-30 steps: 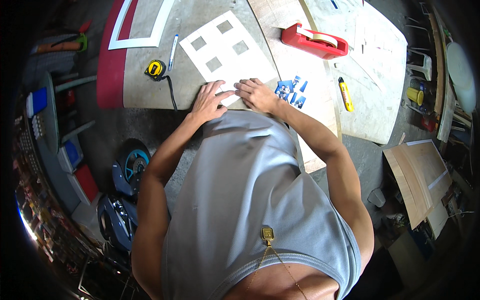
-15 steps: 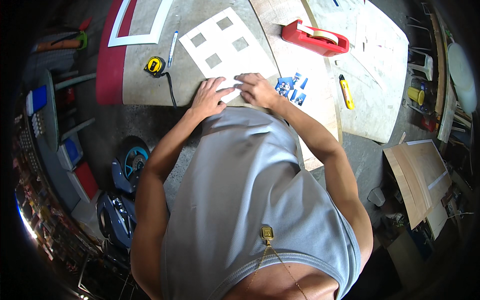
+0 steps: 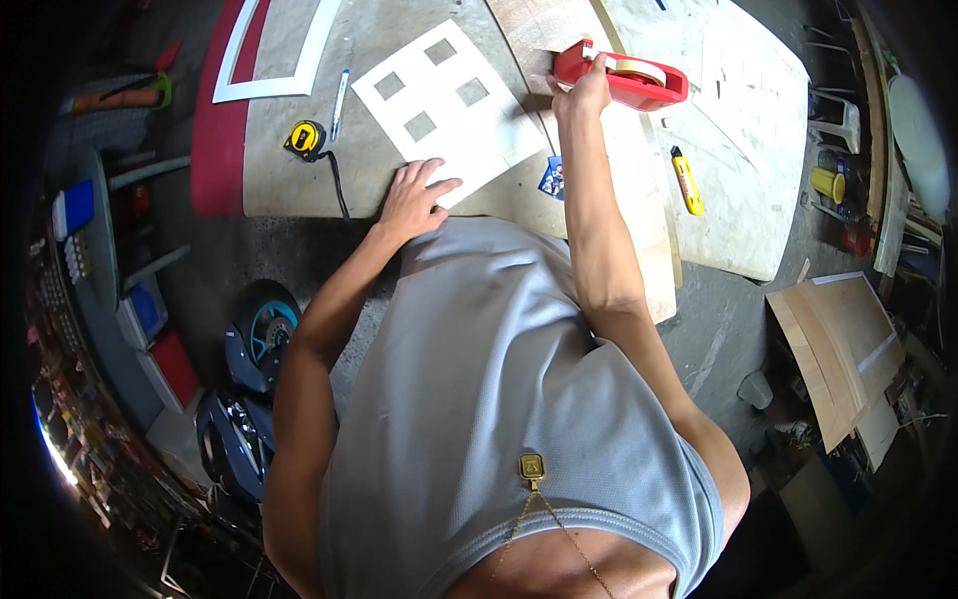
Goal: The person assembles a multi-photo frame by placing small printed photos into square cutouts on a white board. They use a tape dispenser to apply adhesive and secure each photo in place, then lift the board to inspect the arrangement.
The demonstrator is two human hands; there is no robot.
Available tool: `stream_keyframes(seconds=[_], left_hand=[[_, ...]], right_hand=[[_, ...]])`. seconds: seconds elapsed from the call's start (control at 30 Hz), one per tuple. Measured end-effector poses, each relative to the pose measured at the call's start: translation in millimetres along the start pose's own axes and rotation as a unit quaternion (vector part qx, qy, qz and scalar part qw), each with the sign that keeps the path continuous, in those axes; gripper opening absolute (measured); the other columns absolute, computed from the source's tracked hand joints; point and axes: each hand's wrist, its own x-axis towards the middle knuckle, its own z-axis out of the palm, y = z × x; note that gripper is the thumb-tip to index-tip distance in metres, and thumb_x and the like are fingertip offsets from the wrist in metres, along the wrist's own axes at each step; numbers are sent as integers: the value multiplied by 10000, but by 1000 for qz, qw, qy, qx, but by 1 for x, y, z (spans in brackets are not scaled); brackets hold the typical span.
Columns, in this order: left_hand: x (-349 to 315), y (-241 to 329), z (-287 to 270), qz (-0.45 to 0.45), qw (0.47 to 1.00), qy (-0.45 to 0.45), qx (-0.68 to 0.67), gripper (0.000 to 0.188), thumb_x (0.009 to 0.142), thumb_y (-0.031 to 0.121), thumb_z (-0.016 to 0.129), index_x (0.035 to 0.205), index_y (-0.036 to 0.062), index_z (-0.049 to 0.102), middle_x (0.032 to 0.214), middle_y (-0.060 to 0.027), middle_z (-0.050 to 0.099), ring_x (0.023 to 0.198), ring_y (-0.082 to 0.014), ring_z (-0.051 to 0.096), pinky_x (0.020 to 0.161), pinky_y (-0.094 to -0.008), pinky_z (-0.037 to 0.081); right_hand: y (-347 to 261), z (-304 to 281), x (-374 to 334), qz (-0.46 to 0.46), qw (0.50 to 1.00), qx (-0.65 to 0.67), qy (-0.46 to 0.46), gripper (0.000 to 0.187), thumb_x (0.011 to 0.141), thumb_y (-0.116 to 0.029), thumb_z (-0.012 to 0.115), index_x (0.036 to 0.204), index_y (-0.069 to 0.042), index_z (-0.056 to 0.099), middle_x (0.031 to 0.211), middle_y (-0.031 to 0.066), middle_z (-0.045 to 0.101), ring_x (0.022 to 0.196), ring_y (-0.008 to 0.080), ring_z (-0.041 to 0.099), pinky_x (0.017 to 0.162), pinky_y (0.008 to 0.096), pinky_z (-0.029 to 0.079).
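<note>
Along the left edge of the counter (image 3: 274,188), a white frame (image 3: 261,88) lies partly across a red strip (image 3: 217,165), well apart from your hands, so leave it alone. Right of it, nearer the counter's front edge, sits a yellow-and-black tape measure (image 3: 303,139), with a blue-and-white marker (image 3: 340,105) just beside it; take care not to nudge either. Your left hand (image 3: 412,203) rests palm down by the front edge, fingers spread over the near corner of a white sheet (image 3: 451,122) with four square cut-outs. Press lightly and evenly through those fingers, so the sheet lies flat and cannot skid. Farther right, a blue photo print (image 3: 551,178) shows beside your right forearm (image 3: 594,195), which may hide others; lift that forearm enough not to brush it. Your right hand (image 3: 587,92) is at the left end of a red tape dispenser (image 3: 649,98), well back from the front edge, thumb uppermost; whether it pinches any tape cannot be told from this view. Work at the dispenser seems the step in hand: steady its body, and touch only the tape's very end. Toward the counter's right edge lies a yellow cutter (image 3: 687,180); reach around it.
</note>
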Motion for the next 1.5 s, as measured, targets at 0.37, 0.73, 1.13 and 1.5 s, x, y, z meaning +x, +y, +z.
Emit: stream_keyframes(seconds=[0.37,0.73,1.13,1.5], left_hand=[[0,4,-3,-11,1000,-3,-10,528,677,133,695,1198,214,673,1325,-102,484,1220,-303,444,1014,-446,379],[-1,4,-3,-16,1000,-1,-15,533,666,128,694,1192,216,681,1326,-93,483,1220,-296,442,1028,-447,374],[0,3,-1,-21,1000,-18,10,544,681,144,705,1216,230,663,1340,-85,479,1232,-298,438,1034,-445,376],[-2,2,5,-12,1000,14,-7,529,669,134,703,1190,219,675,1330,-93,482,1226,-299,440,1025,-449,375]], right_hand=[[22,37,17,-118,968,191,111,237,928,-209,692,1029,-3,635,941,85,652,843,218,613,703,386,508],[67,17,25,-329,931,-136,77,338,941,-232,652,757,51,679,968,294,680,1470,352,127,1158,447,236],[72,-52,25,-407,776,-482,4,220,767,-162,792,759,44,717,765,186,688,885,257,681,806,379,525],[74,-78,-21,-154,535,-651,-515,201,845,-129,704,1006,-17,745,856,177,711,751,250,668,738,369,525]])
